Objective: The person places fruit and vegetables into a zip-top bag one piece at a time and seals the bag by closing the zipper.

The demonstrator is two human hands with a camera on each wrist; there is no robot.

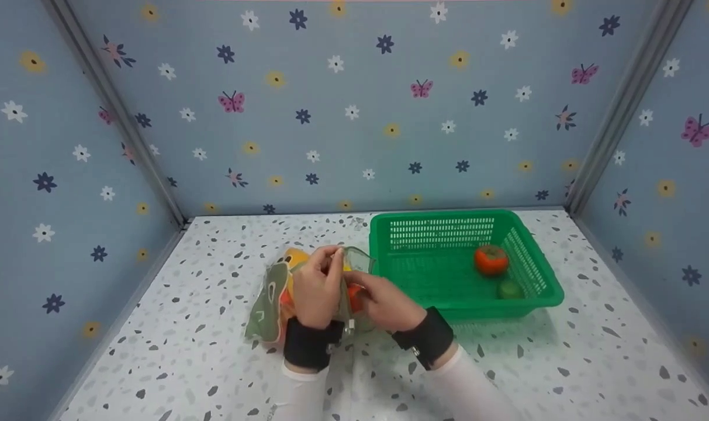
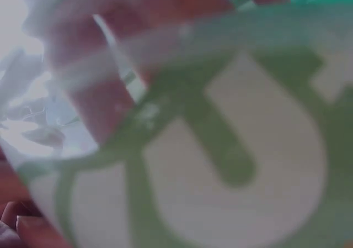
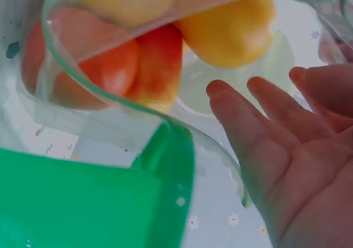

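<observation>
A clear plastic bag [image 1: 265,318] with green print stands on the table, holding several red, orange and yellow fruits. My left hand [image 1: 318,292] pinches the bag's upper edge. Behind clear film, its fingers [image 2: 99,104] look blurred in the left wrist view. On the other side, my right hand [image 1: 392,301] is at the bag's mouth, fingers extended and apart in the right wrist view. Near those fingertips, a yellow-orange fruit [image 3: 231,32] lies inside the bag beside a red-and-yellow fruit [image 3: 160,66] and a round orange-red fruit [image 3: 110,66].
Right of the bag stands a green plastic basket [image 1: 465,310]. In its right side lie an orange-red fruit [image 1: 491,261] with a brownish top and a small green fruit [image 1: 509,289]. Flower-patterned walls [image 1: 354,140] enclose the speckled white table [image 1: 184,351] on three sides.
</observation>
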